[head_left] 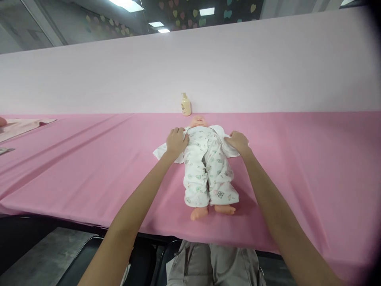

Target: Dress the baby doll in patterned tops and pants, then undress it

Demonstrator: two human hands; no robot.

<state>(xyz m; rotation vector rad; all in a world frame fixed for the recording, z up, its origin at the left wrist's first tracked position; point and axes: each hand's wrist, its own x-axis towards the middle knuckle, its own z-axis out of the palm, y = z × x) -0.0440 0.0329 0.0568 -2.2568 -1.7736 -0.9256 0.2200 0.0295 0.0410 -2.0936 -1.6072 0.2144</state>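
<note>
A baby doll (199, 121) lies on its back with its head toward the wall and bare feet toward me. It wears white patterned trousers (196, 174), which reach up to the chest. A plain white shirt (160, 151) spreads out at both sides of its torso. My left hand (177, 141) is closed on the white clothing at the doll's left-of-view side, its thumb beside the trousers' upper part. On the other side, my right hand (238, 141) pinches the white cloth of the shirt, with fingertips curled in.
A pink cloth (104, 178) covers the table. A cream pump bottle (186, 105) stands against the white wall (119, 79), beyond the doll's head. At far left lies a pale pink cloth (24, 126), with part of a hand (2, 121) on it. Black chairs (143, 258) stand below the table's front edge.
</note>
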